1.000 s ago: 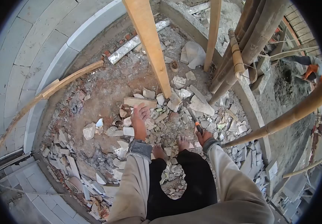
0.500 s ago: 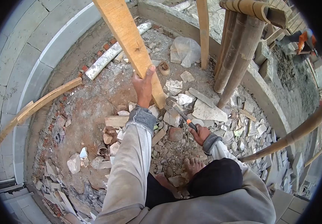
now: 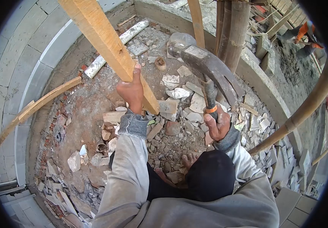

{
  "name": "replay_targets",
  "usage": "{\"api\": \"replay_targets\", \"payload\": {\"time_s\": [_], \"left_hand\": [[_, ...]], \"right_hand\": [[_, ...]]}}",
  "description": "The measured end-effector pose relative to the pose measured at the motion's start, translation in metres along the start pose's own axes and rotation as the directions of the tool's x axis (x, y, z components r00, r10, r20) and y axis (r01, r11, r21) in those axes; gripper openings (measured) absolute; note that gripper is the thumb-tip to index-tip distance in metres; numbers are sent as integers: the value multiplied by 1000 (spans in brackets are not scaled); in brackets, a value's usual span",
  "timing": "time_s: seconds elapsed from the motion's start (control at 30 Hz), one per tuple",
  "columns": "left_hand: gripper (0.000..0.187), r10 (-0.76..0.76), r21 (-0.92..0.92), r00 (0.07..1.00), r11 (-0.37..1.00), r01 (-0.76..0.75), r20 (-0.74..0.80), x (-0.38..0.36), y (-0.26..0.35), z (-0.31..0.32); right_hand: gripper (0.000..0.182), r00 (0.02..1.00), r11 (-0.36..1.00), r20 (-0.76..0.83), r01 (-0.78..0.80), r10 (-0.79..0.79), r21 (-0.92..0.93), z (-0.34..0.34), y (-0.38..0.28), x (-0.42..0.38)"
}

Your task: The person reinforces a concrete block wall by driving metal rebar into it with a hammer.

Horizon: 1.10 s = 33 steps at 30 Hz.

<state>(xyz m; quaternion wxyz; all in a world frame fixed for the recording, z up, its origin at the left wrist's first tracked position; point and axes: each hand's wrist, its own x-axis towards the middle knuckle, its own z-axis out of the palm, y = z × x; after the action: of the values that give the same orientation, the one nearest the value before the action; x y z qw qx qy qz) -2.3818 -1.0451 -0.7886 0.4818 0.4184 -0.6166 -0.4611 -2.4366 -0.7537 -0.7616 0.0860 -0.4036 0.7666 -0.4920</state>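
Note:
My left hand [image 3: 131,93] is closed round a long wooden plank [image 3: 107,41], which slants from the upper left down to the rubble at the centre. In my right hand [image 3: 218,124] is a claw hammer [image 3: 205,62], gripped by its dark handle near an orange band. The hammer's head is raised close to the camera, to the right of the plank and not touching it. Broken tiles and stones [image 3: 178,93] lie around the plank's lower end.
A white pipe [image 3: 133,32] lies behind the plank. Bamboo poles [image 3: 237,38] stand at the upper right, and another pole [image 3: 297,119] slants in from the right. A curved wooden strip [image 3: 38,106] is at the left. Part of a person [image 3: 306,34] shows at the upper right.
The hammer has risen from beside the plank's lower end towards the camera, with my right hand. The plank and my left hand have shifted a little to the left.

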Motion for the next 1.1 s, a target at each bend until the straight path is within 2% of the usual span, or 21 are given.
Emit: {"api": "replay_targets", "payload": {"time_s": [0.1, 0.13, 0.2, 0.23, 0.27, 0.37, 0.4, 0.5, 0.53, 0.63, 0.67, 0.73, 0.77, 0.8, 0.87, 0.9, 0.93, 0.97, 1.0, 1.03, 1.1], "left_hand": [[32, 22, 11, 1000, 1000, -22, -21, -12, 8, -12], [32, 35, 12, 999, 999, -34, -31, -16, 11, -12], [32, 35, 7, 999, 999, -35, -33, -20, 19, -13], [32, 25, 2, 999, 1000, -25, -26, -20, 25, -15], [32, 9, 0, 1000, 1000, -9, -18, -23, 27, -17], [32, 131, -52, 991, 990, -132, -28, -23, 22, -22], [32, 112, -30, 993, 993, -113, -24, -18, 24, -24], [33, 28, 20, 1000, 999, -28, 5, -19, 25, -29], [33, 18, 15, 1000, 1000, -18, 14, -18, 23, -30], [34, 41, 11, 999, 999, -41, 20, -18, 24, -30], [34, 52, 8, 998, 999, -52, 18, -20, 25, -30], [34, 51, -11, 998, 999, -51, 34, -25, 29, -30], [34, 57, -26, 998, 998, -56, 40, -26, 31, -29], [34, 71, -5, 997, 997, -71, 34, -31, 24, -29], [35, 124, 40, 992, 991, -125, 29, -29, 2, -25], [35, 77, 51, 997, 996, -78, 22, -25, 8, -19], [35, 0, 95, 999, 995, -4, 43, -32, 14, -22], [35, -66, 134, 996, 989, 57, 63, -38, 18, -23], [34, 18, 65, 999, 998, -21, 48, -36, 13, -20], [34, 28, 53, 998, 998, -31, 49, -35, 12, -17], [34, 46, 37, 998, 998, -48, 49, -33, 12, -17]], "right_hand": [[30, 997, 997, -25, 74, -75, -22, 11, 13, -17], [29, 999, 1000, 26, 25, -26, 6, 18, 26, -28], [35, 991, 976, 90, -76, 96, -205, 39, 70, -67], [41, 931, 906, 221, -192, 290, -378, 48, 95, -78], [47, 815, 789, 308, -266, 491, -554, 54, 119, -91], [55, 749, 739, 323, -314, 579, -597, 66, 188, -122], [55, 862, 807, 229, -285, 452, -517, 63, 190, -133], [52, 877, 872, 90, -449, 471, -196, 35, 104, -96], [47, 886, 891, 112, -436, 449, -124, 25, 82, -81], [43, 981, 974, -14, -190, 193, 122, 30, 70, -72], [41, 993, 988, 44, -114, 110, 108, 28, 63, -70], [42, 945, 952, 246, -146, 214, -268, 41, 100, -95], [43, 904, 887, 321, -120, 284, -446, 52, 126, -105], [47, 784, 792, 384, -212, 488, -573, 61, 147, -110], [50, 884, 856, 176, -342, 433, -389, 78, 145, -132], [52, 907, 879, 74, -377, 414, -292, 81, 146, -135], [53, 901, 885, 39, -416, 433, -210, 70, 109, -121], [51, 927, 898, 10, -359, 374, -255, 60, 94, -113], [48, 944, 927, -11, -325, 329, -188, 46, 76, -105], [45, 957, 949, -35, -290, 287, -122, 38, 63, -100], [44, 990, 988, -78, -126, 119, -85, 44, 88, -114]]}}
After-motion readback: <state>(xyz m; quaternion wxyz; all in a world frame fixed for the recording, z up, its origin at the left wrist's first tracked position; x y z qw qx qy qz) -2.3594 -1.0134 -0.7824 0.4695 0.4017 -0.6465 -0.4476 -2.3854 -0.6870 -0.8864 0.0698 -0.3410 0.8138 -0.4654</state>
